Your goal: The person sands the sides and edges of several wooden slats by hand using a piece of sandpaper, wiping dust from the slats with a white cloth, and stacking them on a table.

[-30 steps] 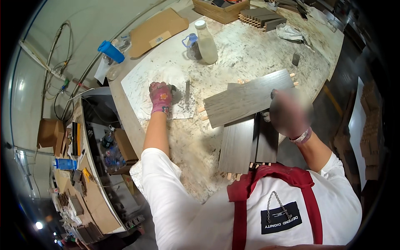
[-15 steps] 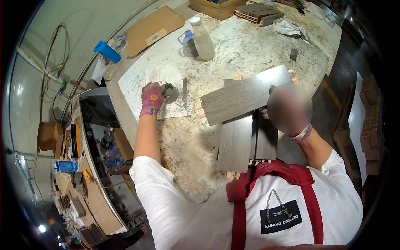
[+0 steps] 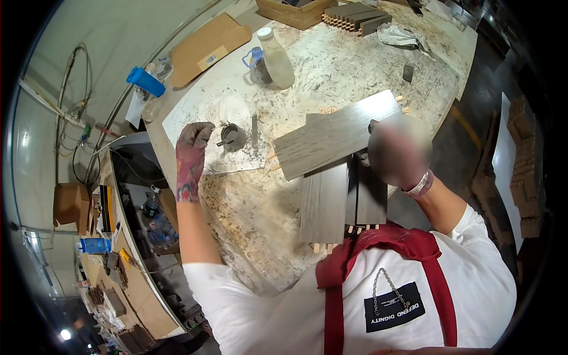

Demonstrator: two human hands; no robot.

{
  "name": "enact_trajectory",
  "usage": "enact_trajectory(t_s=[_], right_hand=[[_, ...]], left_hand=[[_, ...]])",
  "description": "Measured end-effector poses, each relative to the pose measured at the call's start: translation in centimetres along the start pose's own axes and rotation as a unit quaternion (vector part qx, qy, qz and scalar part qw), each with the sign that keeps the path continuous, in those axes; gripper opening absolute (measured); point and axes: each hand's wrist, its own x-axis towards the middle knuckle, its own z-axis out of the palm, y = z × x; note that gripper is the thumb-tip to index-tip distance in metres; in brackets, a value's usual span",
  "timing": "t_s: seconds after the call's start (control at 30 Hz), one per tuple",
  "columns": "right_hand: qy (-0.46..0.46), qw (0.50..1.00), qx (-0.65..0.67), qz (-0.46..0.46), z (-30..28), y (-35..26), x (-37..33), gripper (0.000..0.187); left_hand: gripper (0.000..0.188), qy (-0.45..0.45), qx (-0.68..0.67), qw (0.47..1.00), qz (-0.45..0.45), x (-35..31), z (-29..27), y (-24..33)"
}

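Observation:
My left hand (image 3: pixel 192 154), in a patterned pink glove with darkened fingertips, is raised just left of a small dark-stained can (image 3: pixel 232 137). Its fingers are pinched together; whatever may be between them is hidden. The can stands on a smeared white sheet (image 3: pixel 236 164), with a thin dark strip (image 3: pixel 254 131) beside it. A blurred patch covers most of my right hand (image 3: pixel 399 151), which grips a grey wood-grain board (image 3: pixel 334 136) near its right end. Light wooden pegs stick out of both ends of this board. It is tilted across more grey pegged boards (image 3: pixel 324 204) beneath.
A milky bottle (image 3: pixel 277 62) and a blue-lidded jar (image 3: pixel 258 70) stand at the back of the stained table (image 3: pixel 331 65). Behind lie flat cardboard (image 3: pixel 210 47), stacked pegged boards (image 3: pixel 355 16) and a crumpled cloth (image 3: pixel 402 38). A cluttered shelf unit (image 3: pixel 133 236) is at left.
My left hand has come away from the can, leftward and toward me, with its fingers drawn together. My right hand keeps hold of the board; the whole view has shifted slightly.

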Motion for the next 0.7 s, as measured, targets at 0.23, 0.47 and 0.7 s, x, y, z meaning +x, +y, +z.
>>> enact_trajectory(t_s=[0.23, 0.47, 0.7], right_hand=[[-0.003, 1.000, -0.014, -0.023, -0.4, -0.5, 0.2, 0.024], [0.011, 0.996, -0.084, -0.040, -0.4, -0.9, 0.4, 0.018], [0.020, 0.995, -0.087, -0.044, -0.3, -0.7, 0.3, 0.016]], left_hand=[[0.015, -0.053, -0.029, 0.989, 0.136, -6.5, 5.1, 8.9], [0.017, -0.061, 0.021, 0.985, 0.163, -7.0, 5.5, 7.7], [0.017, -0.052, 0.087, 0.977, 0.186, -6.7, 5.8, 8.3]])
